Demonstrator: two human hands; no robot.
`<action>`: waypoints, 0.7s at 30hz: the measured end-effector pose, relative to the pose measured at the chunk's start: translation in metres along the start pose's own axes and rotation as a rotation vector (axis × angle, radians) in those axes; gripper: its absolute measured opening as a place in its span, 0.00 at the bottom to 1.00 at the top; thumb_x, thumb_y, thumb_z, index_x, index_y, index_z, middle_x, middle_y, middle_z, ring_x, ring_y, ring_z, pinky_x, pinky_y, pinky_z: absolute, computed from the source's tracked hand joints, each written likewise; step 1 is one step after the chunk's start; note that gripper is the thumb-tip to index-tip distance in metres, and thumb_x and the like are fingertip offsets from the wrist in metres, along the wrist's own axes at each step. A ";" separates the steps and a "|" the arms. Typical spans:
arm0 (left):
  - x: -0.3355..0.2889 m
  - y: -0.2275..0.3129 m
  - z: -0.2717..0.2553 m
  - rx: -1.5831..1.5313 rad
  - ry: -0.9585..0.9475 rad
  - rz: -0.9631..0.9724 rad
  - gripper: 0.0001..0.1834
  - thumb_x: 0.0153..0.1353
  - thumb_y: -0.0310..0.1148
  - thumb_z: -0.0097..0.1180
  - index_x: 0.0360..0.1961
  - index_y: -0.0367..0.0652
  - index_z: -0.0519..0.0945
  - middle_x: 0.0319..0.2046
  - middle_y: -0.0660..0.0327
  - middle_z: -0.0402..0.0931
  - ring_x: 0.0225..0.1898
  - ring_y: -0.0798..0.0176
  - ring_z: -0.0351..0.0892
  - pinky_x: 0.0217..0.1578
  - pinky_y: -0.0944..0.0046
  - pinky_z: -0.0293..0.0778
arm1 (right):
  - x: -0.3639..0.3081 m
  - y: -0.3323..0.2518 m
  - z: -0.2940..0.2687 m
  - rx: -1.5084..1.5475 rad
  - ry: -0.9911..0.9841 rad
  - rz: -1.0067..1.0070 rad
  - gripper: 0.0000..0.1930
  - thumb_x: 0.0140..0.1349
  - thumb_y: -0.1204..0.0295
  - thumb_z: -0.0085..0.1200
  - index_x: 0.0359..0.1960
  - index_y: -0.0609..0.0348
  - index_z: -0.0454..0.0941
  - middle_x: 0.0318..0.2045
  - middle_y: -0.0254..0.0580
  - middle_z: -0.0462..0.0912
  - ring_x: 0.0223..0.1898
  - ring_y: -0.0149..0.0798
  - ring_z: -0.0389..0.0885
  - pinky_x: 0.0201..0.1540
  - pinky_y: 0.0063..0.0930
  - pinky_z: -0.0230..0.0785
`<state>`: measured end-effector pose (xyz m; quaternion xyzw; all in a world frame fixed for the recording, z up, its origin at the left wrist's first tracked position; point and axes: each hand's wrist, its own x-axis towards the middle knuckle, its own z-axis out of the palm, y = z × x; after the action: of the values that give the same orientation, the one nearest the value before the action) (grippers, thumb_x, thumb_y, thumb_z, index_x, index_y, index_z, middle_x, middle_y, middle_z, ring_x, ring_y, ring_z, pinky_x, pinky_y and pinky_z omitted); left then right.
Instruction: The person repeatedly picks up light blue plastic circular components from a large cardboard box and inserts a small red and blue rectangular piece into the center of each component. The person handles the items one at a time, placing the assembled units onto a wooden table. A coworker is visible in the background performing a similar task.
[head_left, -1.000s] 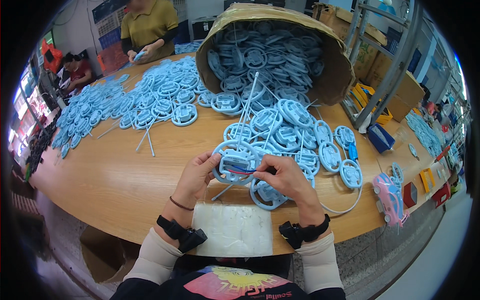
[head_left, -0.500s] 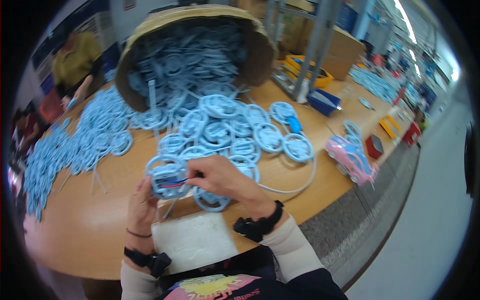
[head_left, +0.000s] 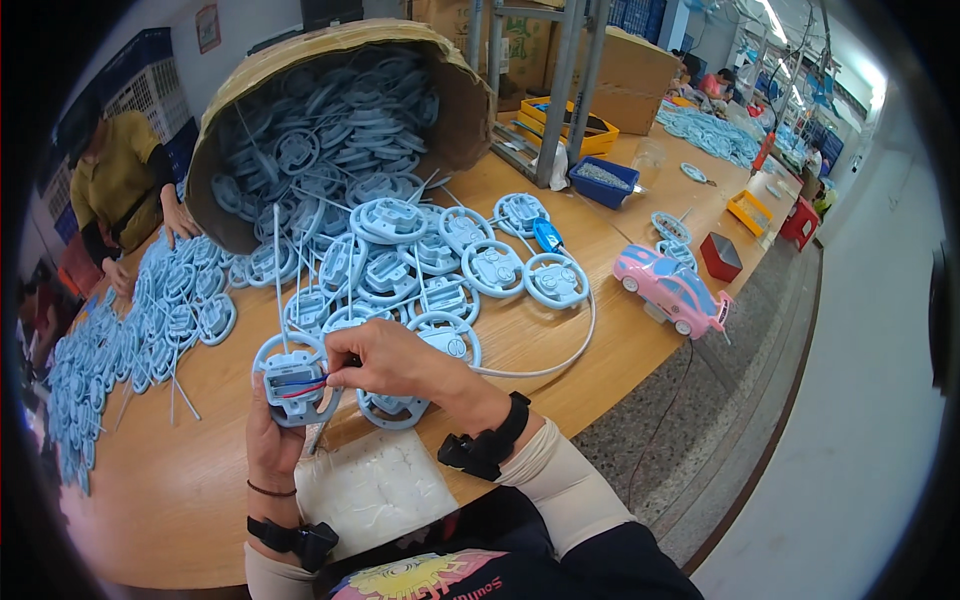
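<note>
In my left hand (head_left: pixel 270 440) I hold a light blue toy steering wheel (head_left: pixel 292 360) by its lower left rim, its hollow back facing up. A thin white rod rises from the wheel's top. My right hand (head_left: pixel 390 362) is closed in a pinch at the wheel's right side, on the ends of red and blue wires (head_left: pixel 298 390) that lie across the hollow. Its fingertips partly hide the wires. Just beyond my hands lies a heap of similar steering wheels (head_left: pixel 385 275). Below the held wheel is a whitish pad (head_left: pixel 375 490) on the table.
A big carton (head_left: pixel 215 120) lies tipped, spilling wheels. A co-worker (head_left: pixel 125 185) handles the left heap. On the right are a pink toy car (head_left: pixel 668 287), a blue bin (head_left: pixel 605 185), a red box (head_left: pixel 720 257) and a white cable (head_left: pixel 590 330) with a blue plug (head_left: pixel 547 236). A metal rack (head_left: pixel 572 90) stands behind.
Both hands and the held wheel have shifted slightly left and down in the picture, and the view has turned a little. My right hand still pinches the wires. The co-worker's hands now reach into the heap.
</note>
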<state>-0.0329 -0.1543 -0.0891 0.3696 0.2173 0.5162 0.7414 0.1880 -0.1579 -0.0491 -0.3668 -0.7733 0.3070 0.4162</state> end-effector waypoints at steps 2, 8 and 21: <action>-0.001 0.000 0.001 0.007 0.013 -0.005 0.23 0.66 0.49 0.37 0.55 0.46 0.64 0.50 0.58 0.70 0.49 0.60 0.73 0.49 0.58 0.72 | 0.000 0.000 0.001 -0.022 -0.006 0.011 0.08 0.47 0.70 0.60 0.24 0.58 0.75 0.20 0.38 0.78 0.21 0.38 0.76 0.26 0.28 0.65; -0.001 0.001 0.000 0.000 0.028 -0.069 0.25 0.64 0.50 0.40 0.55 0.45 0.65 0.49 0.57 0.71 0.49 0.59 0.73 0.50 0.57 0.72 | -0.002 0.000 0.000 -0.046 -0.011 0.012 0.08 0.47 0.70 0.60 0.24 0.58 0.75 0.19 0.38 0.78 0.22 0.38 0.77 0.26 0.29 0.65; 0.001 -0.003 -0.005 -0.059 0.012 -0.154 0.26 0.63 0.52 0.41 0.55 0.45 0.65 0.52 0.56 0.70 0.51 0.55 0.71 0.52 0.52 0.70 | -0.002 0.007 0.002 -0.091 -0.008 0.002 0.08 0.47 0.69 0.60 0.24 0.58 0.75 0.20 0.40 0.79 0.24 0.41 0.78 0.26 0.31 0.66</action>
<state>-0.0337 -0.1522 -0.0946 0.3269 0.2342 0.4661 0.7880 0.1890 -0.1560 -0.0560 -0.3850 -0.7875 0.2736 0.3959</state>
